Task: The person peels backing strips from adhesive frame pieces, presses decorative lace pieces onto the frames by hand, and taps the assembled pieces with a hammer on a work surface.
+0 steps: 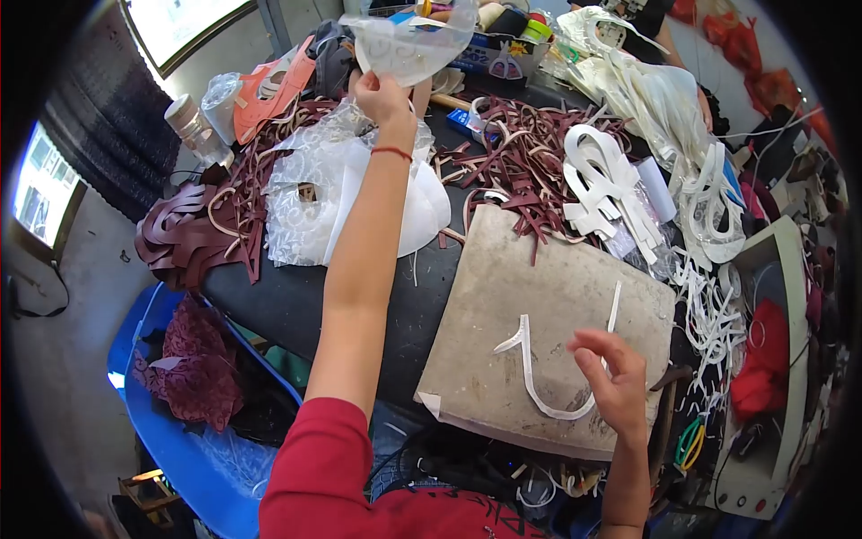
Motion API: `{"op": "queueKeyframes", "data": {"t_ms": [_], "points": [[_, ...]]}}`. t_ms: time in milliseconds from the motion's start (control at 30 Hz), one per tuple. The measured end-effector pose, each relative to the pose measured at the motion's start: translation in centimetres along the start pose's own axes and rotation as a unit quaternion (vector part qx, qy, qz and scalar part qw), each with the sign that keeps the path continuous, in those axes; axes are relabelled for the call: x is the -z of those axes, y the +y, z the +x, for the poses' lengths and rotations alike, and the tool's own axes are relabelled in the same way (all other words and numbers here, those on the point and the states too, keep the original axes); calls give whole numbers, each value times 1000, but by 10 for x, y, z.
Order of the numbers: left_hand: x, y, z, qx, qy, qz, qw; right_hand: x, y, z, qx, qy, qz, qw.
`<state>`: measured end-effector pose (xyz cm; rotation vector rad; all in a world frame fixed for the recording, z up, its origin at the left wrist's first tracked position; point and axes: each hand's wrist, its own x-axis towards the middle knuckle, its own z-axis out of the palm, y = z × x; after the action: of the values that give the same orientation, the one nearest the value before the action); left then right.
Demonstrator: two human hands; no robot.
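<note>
White strip (539, 395) beside right fingers (588, 355)

Daylight enters from bright, washed-out windows (184, 22) at the far left, lighting the scene evenly with soft shadows. Fisheye distortion bends the edges, and a black vignette rings the corners. Focus is sharp centrally, softer near the rim.

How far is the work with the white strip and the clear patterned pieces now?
Done: nothing looks joined; a stack of white cut pieces lies behind the board. In hand: the left hand lifts one clear patterned piece, and the right hand touches the white U-shaped strip on the board. Left: more patterned pieces wait in a pile.
</note>
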<state>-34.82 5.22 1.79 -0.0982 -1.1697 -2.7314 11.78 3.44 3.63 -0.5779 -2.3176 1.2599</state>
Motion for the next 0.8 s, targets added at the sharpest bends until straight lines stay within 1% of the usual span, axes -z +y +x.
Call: {"op": "queueKeyframes", "data": {"t_ms": [33, 67, 100, 133, 167, 200, 233, 267, 300, 333, 400, 433, 467, 500, 533, 567, 600, 667, 767, 800], "points": [[-2, 6, -11, -93, -42, 54, 993, -1, -3, 4, 24, 7, -3, 1000], [-1, 11, -24, -184, -83, 108, 974, -1, -11, 12, 49, 25, 32, 998], [-5, 44, -64, -185, -140, 103, 967, -1, -23, 22, 73, 42, 68, 994], [-10, 83, -115, -182, -199, 98, 958, 1, -34, 31, 67, 35, 142, 987], [-11, 102, -154, -276, -229, 142, 922, 4, -45, 41, 81, 26, 191, 978], [-6, 117, -190, -364, -260, 182, 876, 3, -54, 50, 86, 33, 272, 958], [4, 136, -224, -414, -332, 170, 830, 4, -63, 58, 87, 34, 370, 925], [15, 148, -254, -462, -402, 150, 776, 15, -70, 63, 50, 36, 440, 896], [25, 152, -283, -444, -455, 109, 764, 30, -68, 70, -5, 72, 531, 844], [35, 156, -306, -424, -505, 66, 749, 33, -87, 68, 24, 136, 387, 912], [56, 169, -321, -410, -573, 81, 705, 58, -79, 56, 43, 90, 353, 930], [72, 168, -325, -350, -573, 70, 738, 57, -82, 41, 72, 126, 301, 943], [92, 176, -327, -195, -599, 136, 765, 56, -80, 23, 64, 124, 288, 947], [111, 182, -327, -32, -608, 201, 767, 55, -76, 2, 53, 120, 278, 952], [124, 179, -329, 192, -563, 152, 789, 51, -66, -18, 26, 113, 250, 961], [134, 175, -328, 403, -486, 95, 769, 48, -57, -38, 0, 104, 221, 970], [141, 177, -320, 499, -420, 49, 756, 41, -41, -59, -44, 91, 173, 980], [150, 182, -307, 604, -298, -49, 737, 27, -18, -93, -150, 70, 152, 974], [163, 183, -300, 558, -333, 65, 757, 11, 2, -124, -184, 105, 121, 970], [165, 182, -302, 529, -369, 114, 756, 8, 3, -131, -194, 116, 112, 968]]}}
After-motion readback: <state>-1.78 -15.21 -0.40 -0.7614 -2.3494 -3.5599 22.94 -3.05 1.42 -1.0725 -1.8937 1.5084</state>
